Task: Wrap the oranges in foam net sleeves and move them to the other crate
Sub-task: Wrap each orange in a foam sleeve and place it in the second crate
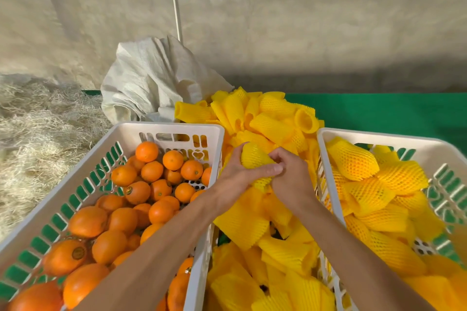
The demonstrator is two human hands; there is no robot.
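Between the two crates, my left hand [236,174] and my right hand [290,177] both grip one orange in a yellow foam net sleeve [252,158]. The fruit is almost fully covered by the net, and my right fingers pinch the sleeve's lower end. The white crate on the left [161,127] holds several bare oranges [151,171]. Inside the white crate on the right [379,135] lie several sleeved oranges [353,161]. A heap of empty yellow sleeves [273,118] fills the gap between the crates, under my hands.
A crumpled white woven sack [151,76] lies behind the left crate. Dry straw [43,121] covers the ground at the left. A green surface [391,111] runs behind the right crate, with a concrete wall beyond it.
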